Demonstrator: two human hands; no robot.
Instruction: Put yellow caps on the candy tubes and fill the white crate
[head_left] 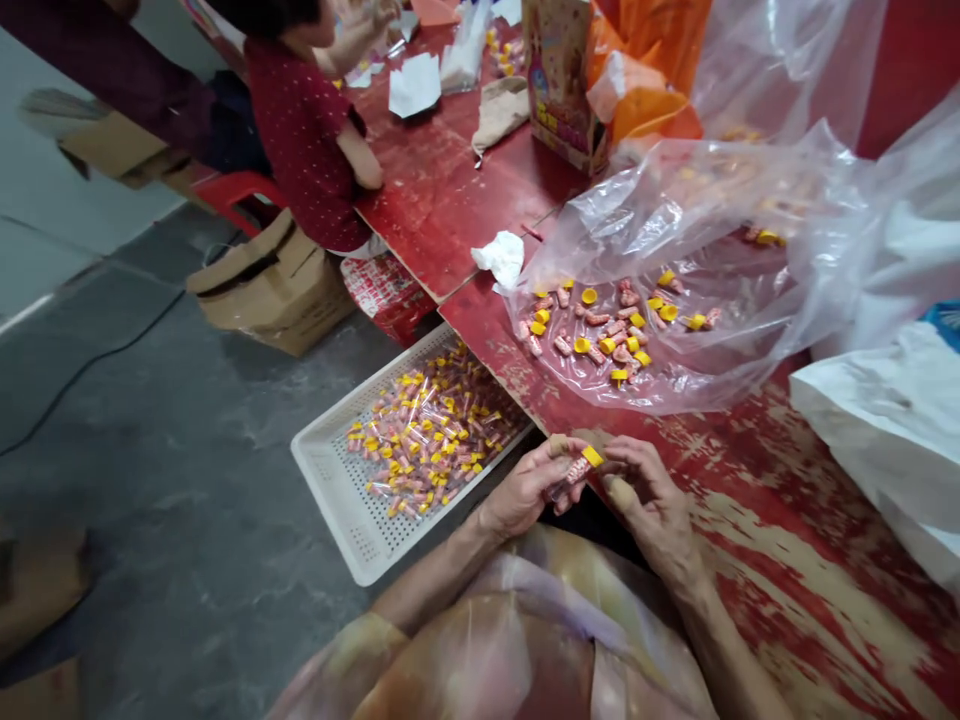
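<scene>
My left hand [529,490] is closed around a small clear tube [576,470] with pink contents and a yellow cap, tilted with the cap up and to the right. Close beside that cap is my right hand [652,500], its fingers loosely curled and its thumb apart from them, nothing visible between them. Whether a fingertip touches the cap I cannot tell. To the left of my hands, a white perforated basket [322,480] holds many similar tubes with yellow caps. More tubes and yellow caps [589,296] lie on a clear plastic bag [675,390] on the red table.
The worn red table [450,200] runs along my right. On it are a crumpled white tissue [501,258], a printed box [562,90], an orange bag [660,60] and a white bag [885,430]. A person in a dark red shirt [300,130] sits beyond; a cardboard box [277,290] stands on the floor.
</scene>
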